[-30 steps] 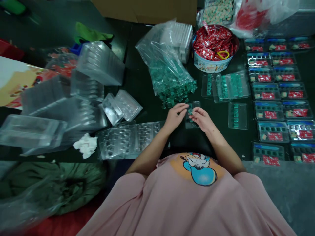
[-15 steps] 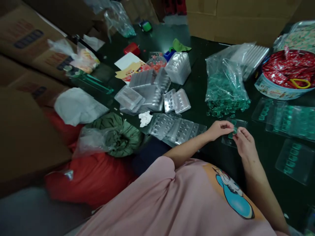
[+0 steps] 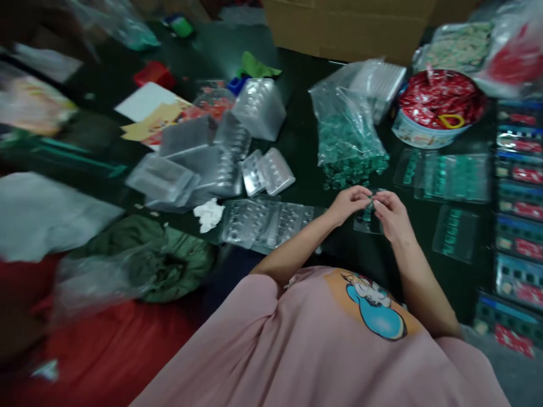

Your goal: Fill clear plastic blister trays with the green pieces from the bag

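Observation:
My left hand (image 3: 350,204) and my right hand (image 3: 391,213) meet fingertip to fingertip over a clear plastic blister tray (image 3: 362,226) on the dark table. Both are closed in a pinch on a small green plastic piece (image 3: 370,199), mostly covered by the fingers. Green pieces sit in the tray's column of cavities below the fingertips. Just beyond the hands, a clear bag (image 3: 343,130) lies with its mouth toward me, and loose green pieces (image 3: 354,171) spill from it.
Filled trays (image 3: 460,176) and another filled one (image 3: 455,233) lie to the right, before packaged sets (image 3: 520,210). A round tin (image 3: 424,135) holds red wrappers. Empty trays (image 3: 271,223) and stacked trays (image 3: 203,169) stand left, near crumpled white paper (image 3: 208,215).
The view has swung right, bringing the packaged sets into sight. Both hands stay together over the same tray, their fingertips now nearer its top end.

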`<action>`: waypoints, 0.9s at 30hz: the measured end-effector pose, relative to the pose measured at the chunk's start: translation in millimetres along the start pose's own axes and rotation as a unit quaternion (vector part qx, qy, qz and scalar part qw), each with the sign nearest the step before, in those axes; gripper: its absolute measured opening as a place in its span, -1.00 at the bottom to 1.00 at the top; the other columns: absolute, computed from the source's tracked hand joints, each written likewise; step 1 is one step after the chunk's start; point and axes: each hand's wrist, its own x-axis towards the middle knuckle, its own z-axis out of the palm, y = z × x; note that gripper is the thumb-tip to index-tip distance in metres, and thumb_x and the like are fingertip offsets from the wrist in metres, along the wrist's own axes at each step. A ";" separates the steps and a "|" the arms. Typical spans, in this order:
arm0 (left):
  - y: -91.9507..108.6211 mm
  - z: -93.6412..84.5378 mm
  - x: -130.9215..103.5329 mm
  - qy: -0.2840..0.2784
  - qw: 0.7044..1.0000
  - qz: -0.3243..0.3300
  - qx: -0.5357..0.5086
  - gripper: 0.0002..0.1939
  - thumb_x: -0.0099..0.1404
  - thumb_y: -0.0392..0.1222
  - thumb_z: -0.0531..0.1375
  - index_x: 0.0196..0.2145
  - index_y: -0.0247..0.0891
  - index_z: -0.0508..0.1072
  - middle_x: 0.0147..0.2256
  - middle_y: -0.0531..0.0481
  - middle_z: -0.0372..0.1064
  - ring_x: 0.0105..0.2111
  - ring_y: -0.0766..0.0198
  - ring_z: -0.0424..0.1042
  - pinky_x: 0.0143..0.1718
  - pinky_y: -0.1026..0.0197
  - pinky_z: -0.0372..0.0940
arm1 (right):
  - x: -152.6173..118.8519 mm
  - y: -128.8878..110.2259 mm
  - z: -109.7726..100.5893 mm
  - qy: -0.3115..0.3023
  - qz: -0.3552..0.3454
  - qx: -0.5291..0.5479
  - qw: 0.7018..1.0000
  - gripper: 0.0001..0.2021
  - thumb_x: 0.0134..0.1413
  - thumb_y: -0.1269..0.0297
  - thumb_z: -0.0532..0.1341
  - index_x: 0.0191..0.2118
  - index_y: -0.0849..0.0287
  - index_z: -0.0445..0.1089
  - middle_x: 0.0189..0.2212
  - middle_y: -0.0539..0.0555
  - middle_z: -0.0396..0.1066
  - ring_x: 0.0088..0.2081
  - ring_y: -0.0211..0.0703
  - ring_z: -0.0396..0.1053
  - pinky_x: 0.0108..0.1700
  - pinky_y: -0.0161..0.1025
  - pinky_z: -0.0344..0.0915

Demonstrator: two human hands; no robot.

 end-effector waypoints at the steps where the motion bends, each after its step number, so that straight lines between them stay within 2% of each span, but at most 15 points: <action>1: 3.3 0.4 2.4 -0.001 1.000 0.006 0.003 -0.68 0.02 -0.17 0.35 -0.25 -0.29 0.46 -0.41 0.07 0.42 -0.40 0.38 0.37 -0.25 0.27 0.22 | 1.8 -3.2 0.5 -0.011 0.010 -0.001 1.000 -0.64 -0.22 0.11 0.42 -0.27 0.08 0.38 -0.40 -0.07 0.37 -0.50 -0.39 0.21 -0.53 -0.40 0.12; 5: 12.7 4.5 7.3 -0.009 0.999 0.025 0.037 -0.75 0.03 -0.22 0.33 -0.29 -0.29 0.46 -0.42 0.08 0.41 -0.39 0.38 0.37 -0.26 0.29 0.22 | 4.9 -11.4 -1.3 -0.015 0.019 0.002 1.000 -0.64 -0.27 0.09 0.44 -0.34 0.11 0.36 -0.51 -0.12 0.27 -0.54 -0.41 0.11 -0.56 -0.41 0.00; 8: 11.8 6.4 6.4 -0.007 0.998 0.017 0.053 -0.77 0.04 -0.23 0.32 -0.30 -0.29 0.45 -0.45 0.10 0.38 -0.42 0.39 0.35 -0.29 0.31 0.22 | 3.0 -10.9 -6.1 -0.022 0.047 0.001 0.999 -0.61 -0.30 0.06 0.44 -0.35 0.12 0.35 -0.52 -0.13 0.26 -0.55 -0.42 0.10 -0.57 -0.41 -0.03; 12: 2.4 6.0 -2.2 -0.010 0.996 -0.037 0.077 -0.79 0.04 -0.27 0.28 -0.31 -0.29 0.43 -0.48 0.11 0.36 -0.46 0.39 0.34 -0.33 0.32 0.21 | -2.7 1.2 -14.9 -0.025 0.077 -0.013 0.997 -0.60 -0.31 0.07 0.43 -0.37 0.12 0.30 -0.52 -0.13 0.26 -0.54 -0.41 0.14 -0.54 -0.41 0.00; 15: -7.8 6.6 -14.7 -0.016 0.987 -0.067 0.147 -0.84 0.08 -0.31 0.21 -0.31 -0.27 0.43 -0.54 0.13 0.32 -0.52 0.38 0.30 -0.39 0.32 0.16 | -8.5 18.7 -22.5 -0.017 0.030 -0.078 0.996 -0.67 -0.25 0.10 0.38 -0.41 0.13 0.29 -0.53 -0.12 0.26 -0.51 -0.37 0.17 -0.47 -0.37 0.09; 18: -18.0 9.4 -26.3 -0.009 0.963 -0.043 0.268 -0.86 0.11 -0.35 0.16 -0.33 -0.24 0.45 -0.54 0.11 0.35 -0.52 0.34 0.30 -0.40 0.30 0.14 | -14.9 36.1 -29.2 -0.007 -0.034 -0.191 0.981 -0.80 -0.14 0.17 0.31 -0.43 0.13 0.31 -0.52 -0.10 0.28 -0.47 -0.31 0.21 -0.37 -0.31 0.15; 21: -25.0 13.0 -31.9 0.004 0.922 -0.008 0.387 -0.83 0.16 -0.36 0.15 -0.32 -0.17 0.48 -0.46 0.06 0.44 -0.45 0.27 0.35 -0.33 0.25 0.16 | -20.4 45.1 -31.9 0.013 -0.068 -0.297 0.952 -0.91 -0.03 0.25 0.22 -0.43 0.12 0.31 -0.51 -0.08 0.30 -0.46 -0.27 0.21 -0.34 -0.29 0.14; 24: -28.9 15.7 -31.5 0.008 0.890 0.004 0.456 -0.80 0.19 -0.36 0.14 -0.30 -0.13 0.48 -0.41 0.04 0.47 -0.40 0.20 0.40 -0.29 0.22 0.16 | -23.1 46.5 -30.1 0.017 -0.100 -0.364 0.926 -0.95 0.03 0.33 0.16 -0.43 0.12 0.30 -0.50 -0.06 0.29 -0.45 -0.25 0.21 -0.31 -0.28 0.13; 27: -32.1 17.8 -28.8 0.013 0.872 0.001 0.490 -0.78 0.20 -0.38 0.12 -0.30 -0.10 0.48 -0.38 0.02 0.48 -0.36 0.17 0.42 -0.27 0.22 0.17 | -22.6 47.5 -27.1 0.008 -0.134 -0.411 0.902 -0.90 0.09 0.38 0.09 -0.43 0.12 0.27 -0.48 -0.04 0.27 -0.42 -0.23 0.21 -0.28 -0.27 0.14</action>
